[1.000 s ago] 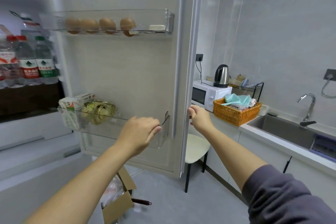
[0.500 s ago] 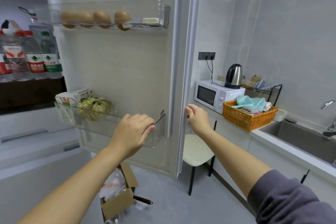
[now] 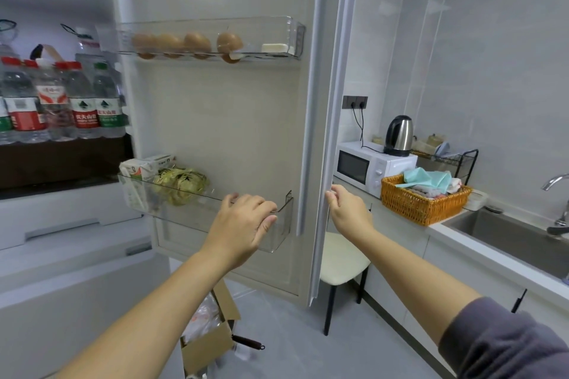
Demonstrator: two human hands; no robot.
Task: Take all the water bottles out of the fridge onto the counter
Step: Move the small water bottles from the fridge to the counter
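Note:
Several clear water bottles (image 3: 61, 101) with red and green labels stand in a row on a fridge shelf at the left. The fridge door (image 3: 231, 117) stands open in front of me. My left hand (image 3: 243, 224) rests with loosely curled fingers against the rim of the lower door bin (image 3: 197, 212) and holds nothing. My right hand (image 3: 348, 209) grips the door's outer edge. Along the right wall runs the white counter (image 3: 455, 234). Both hands are well right of the bottles.
The upper door bin (image 3: 209, 43) holds eggs. A microwave (image 3: 369, 168), a kettle (image 3: 398, 135), an orange basket (image 3: 421, 206) and a sink (image 3: 517, 237) take up the counter. A stool (image 3: 341, 261) stands behind the door and a cardboard box (image 3: 212, 344) lies on the floor below it.
The view has turned left, so more bottles on the shelf show. Both hands stay on the door, which sits slightly wider open.

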